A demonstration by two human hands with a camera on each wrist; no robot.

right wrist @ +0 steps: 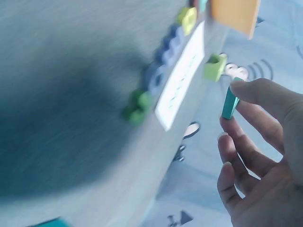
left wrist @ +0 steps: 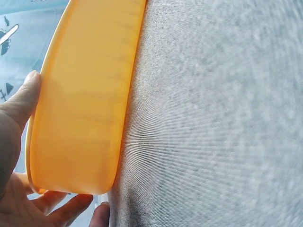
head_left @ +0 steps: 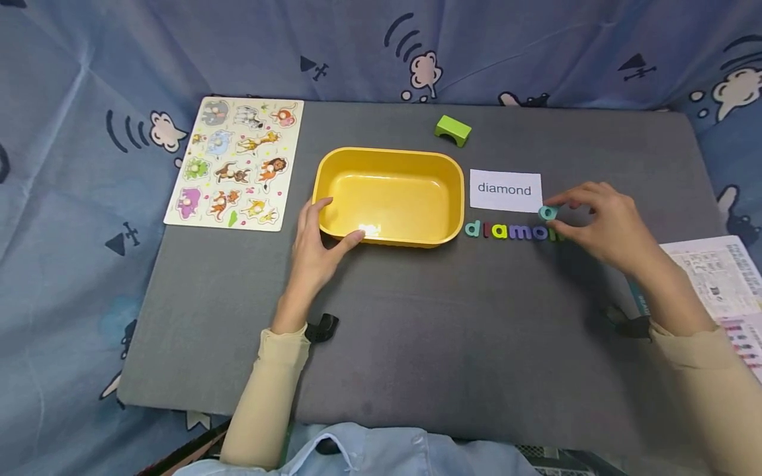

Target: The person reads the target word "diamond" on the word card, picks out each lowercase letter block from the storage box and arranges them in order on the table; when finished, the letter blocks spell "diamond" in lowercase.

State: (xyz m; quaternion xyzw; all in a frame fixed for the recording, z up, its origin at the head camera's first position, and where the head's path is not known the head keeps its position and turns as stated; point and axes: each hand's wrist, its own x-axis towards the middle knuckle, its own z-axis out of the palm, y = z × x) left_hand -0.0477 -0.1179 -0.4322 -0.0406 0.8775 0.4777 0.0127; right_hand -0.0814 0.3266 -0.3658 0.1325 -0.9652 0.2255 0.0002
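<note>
At the left front corner of a yellow plastic tub (head_left: 389,198), my left hand (head_left: 315,248) grips the rim, thumb on the front edge and fingers around the left side. The left wrist view shows the tub's wall (left wrist: 85,104) between thumb and fingers. My right hand (head_left: 613,228) pinches a teal toy letter (right wrist: 230,102) between thumb and fingertips, raised above the table; which letter it is, I cannot tell. Below it runs a row of coloured letters, from a teal d (head_left: 472,229) to a green n (head_left: 557,236) partly hidden by my fingers. A white card (head_left: 506,201) reading "diamond" lies behind the row.
A green arch block (head_left: 454,129) stands behind the tub. An animal puzzle board (head_left: 238,165) lies at the table's back left. Printed sheets (head_left: 714,277) lie at the right edge, partly under my right forearm. Patterned blue cloth (head_left: 357,46) hangs around the grey table (head_left: 417,330).
</note>
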